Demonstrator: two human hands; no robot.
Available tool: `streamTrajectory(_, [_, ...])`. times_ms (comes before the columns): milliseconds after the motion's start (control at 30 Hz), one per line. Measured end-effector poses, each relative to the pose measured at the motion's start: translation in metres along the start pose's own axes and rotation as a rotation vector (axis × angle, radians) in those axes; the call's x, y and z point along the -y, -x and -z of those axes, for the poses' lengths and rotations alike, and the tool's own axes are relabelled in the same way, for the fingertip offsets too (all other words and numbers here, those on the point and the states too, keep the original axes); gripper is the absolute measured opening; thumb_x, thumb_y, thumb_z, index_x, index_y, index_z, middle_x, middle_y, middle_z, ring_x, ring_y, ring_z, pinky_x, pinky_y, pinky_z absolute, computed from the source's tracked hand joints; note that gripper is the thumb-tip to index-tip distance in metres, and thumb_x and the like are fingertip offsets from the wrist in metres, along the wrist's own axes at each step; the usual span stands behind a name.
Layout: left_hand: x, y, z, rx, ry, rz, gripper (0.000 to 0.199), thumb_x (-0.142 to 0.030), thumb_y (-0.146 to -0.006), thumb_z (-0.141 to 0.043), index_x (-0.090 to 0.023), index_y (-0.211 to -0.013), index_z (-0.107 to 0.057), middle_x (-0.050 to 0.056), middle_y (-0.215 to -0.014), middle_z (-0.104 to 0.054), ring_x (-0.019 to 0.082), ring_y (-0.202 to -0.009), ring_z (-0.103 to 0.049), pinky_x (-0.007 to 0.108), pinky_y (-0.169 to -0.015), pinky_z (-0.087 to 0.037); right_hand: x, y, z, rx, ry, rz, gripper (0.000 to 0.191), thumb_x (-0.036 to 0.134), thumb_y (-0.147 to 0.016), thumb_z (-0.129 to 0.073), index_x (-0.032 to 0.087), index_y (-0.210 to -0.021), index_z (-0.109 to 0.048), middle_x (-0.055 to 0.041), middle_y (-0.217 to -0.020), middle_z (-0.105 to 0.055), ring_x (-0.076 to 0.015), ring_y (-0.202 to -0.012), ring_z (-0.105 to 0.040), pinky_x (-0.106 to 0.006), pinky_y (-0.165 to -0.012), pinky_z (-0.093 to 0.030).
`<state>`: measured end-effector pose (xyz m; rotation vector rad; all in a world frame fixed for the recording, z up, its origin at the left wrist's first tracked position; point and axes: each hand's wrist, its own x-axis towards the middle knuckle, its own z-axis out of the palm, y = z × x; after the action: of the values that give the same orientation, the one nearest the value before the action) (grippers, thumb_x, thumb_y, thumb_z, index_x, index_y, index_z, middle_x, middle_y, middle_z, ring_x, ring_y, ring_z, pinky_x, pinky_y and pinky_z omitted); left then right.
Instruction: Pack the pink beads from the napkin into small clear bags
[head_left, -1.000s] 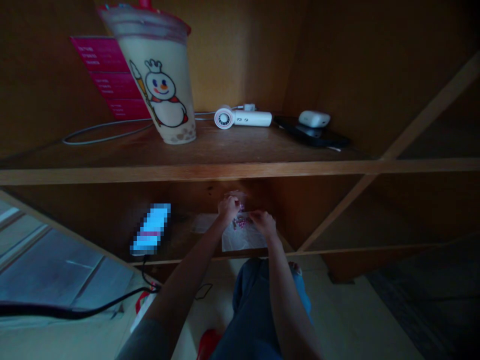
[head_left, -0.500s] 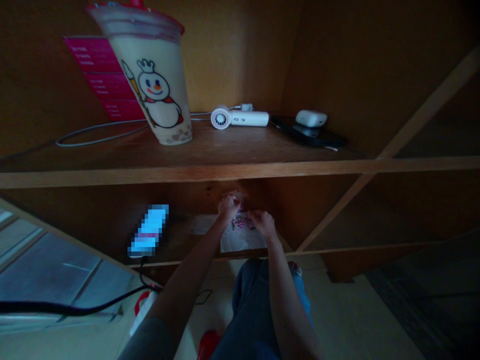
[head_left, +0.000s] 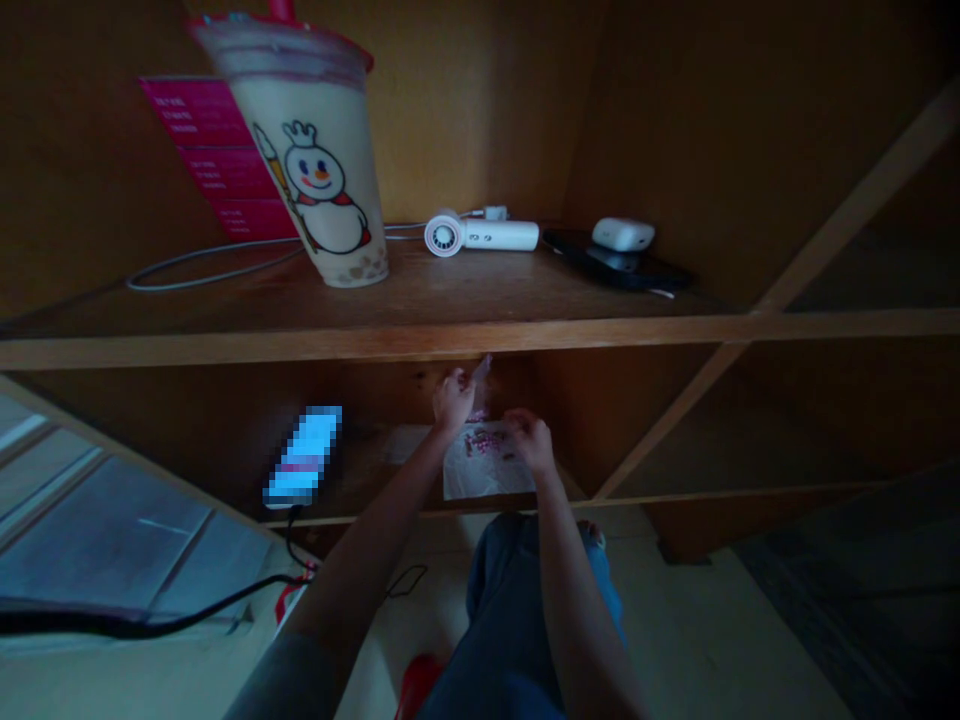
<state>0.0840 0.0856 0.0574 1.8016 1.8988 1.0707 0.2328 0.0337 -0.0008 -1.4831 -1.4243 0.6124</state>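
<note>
On the lower shelf, a white sheet [head_left: 480,480] bears a scatter of small pink and dark pieces [head_left: 484,442]. My left hand [head_left: 454,400] is closed on a clear plastic bag [head_left: 482,375], which stands up above the sheet's back edge, with some pink pieces low in it. My right hand [head_left: 529,438] hovers at the right side of the sheet, its fingers bent and close together near the pieces; whatever they pinch is too small to make out.
A phone [head_left: 304,455] with a black cable stands left on the lower shelf. Above are a tall drink cup [head_left: 315,170], a white handheld fan [head_left: 480,235], a white case [head_left: 622,235] on a dark flat object, and the shelf edge [head_left: 450,338].
My left hand has shifted slightly left and up, and the bag's top now sticks up higher. My right hand has moved slightly right, away from my left. The view has shifted slightly.
</note>
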Motion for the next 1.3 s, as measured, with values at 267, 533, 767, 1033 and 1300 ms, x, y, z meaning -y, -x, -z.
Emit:
streamTrajectory(267, [-0.004, 0.003, -0.001, 0.09, 0.545, -0.101, 0.009, -0.017, -0.08, -0.044, -0.018, -0.075, -0.052, -0.002, -0.061, -0.059, 0.011, -0.06, -0.059, 0.021, -0.058, -0.043, 0.011, -0.005, 0.002, -0.087, -0.594, -0.129, 0.041, 0.049, -0.073, -0.055, 0.016, -0.095, -0.064, -0.0059, -0.091, -0.066, -0.0169, -0.079, -0.058, -0.027, -0.07, -0.042])
streamTrajectory(533, [0.004, 0.008, -0.007, 0.127, 0.576, -0.092, 0.012, -0.029, -0.082, -0.05, -0.018, -0.084, -0.053, -0.002, -0.062, -0.058, 0.01, -0.052, -0.057, 0.02, -0.049, -0.043, 0.009, -0.001, 0.001, 0.042, -0.693, -0.12, 0.024, 0.042, -0.066, -0.066, 0.019, -0.073, -0.067, -0.0004, -0.07, -0.063, -0.0119, -0.064, -0.053, -0.024, -0.064, -0.04])
streamTrajectory(767, [0.007, 0.02, -0.009, 0.101, 0.611, -0.175, 0.044, -0.035, -0.072, -0.063, -0.02, -0.11, -0.045, 0.003, -0.088, -0.061, 0.015, -0.076, -0.062, 0.029, -0.069, -0.049, 0.013, -0.001, 0.006, 0.058, -0.679, -0.056, 0.016, 0.035, -0.067, -0.068, 0.019, -0.069, -0.066, 0.0015, -0.063, -0.06, -0.0096, -0.058, -0.049, -0.023, -0.06, -0.038])
streamTrajectory(1033, [-0.013, 0.038, -0.004, 0.23, 0.38, -0.383, 0.017, -0.033, -0.076, -0.059, -0.017, -0.077, -0.06, 0.006, -0.096, -0.06, 0.016, -0.087, -0.059, 0.031, -0.079, -0.046, 0.015, 0.001, 0.007, 0.025, -0.728, 0.012, 0.008, 0.026, -0.064, -0.069, 0.019, -0.066, -0.065, 0.0011, -0.066, -0.064, -0.0105, -0.061, -0.053, -0.024, -0.064, -0.041])
streamTrajectory(1300, [-0.013, 0.042, -0.002, 0.139, 0.233, -0.459, 0.017, -0.033, -0.073, -0.063, -0.017, -0.074, -0.065, 0.007, -0.093, -0.059, 0.019, -0.101, -0.054, 0.032, -0.086, -0.043, 0.017, 0.005, 0.008, 0.073, -0.643, 0.032, 0.011, 0.028, -0.065, -0.067, 0.02, -0.072, -0.069, -0.0016, -0.072, -0.068, -0.0138, -0.066, -0.058, -0.028, -0.069, -0.044])
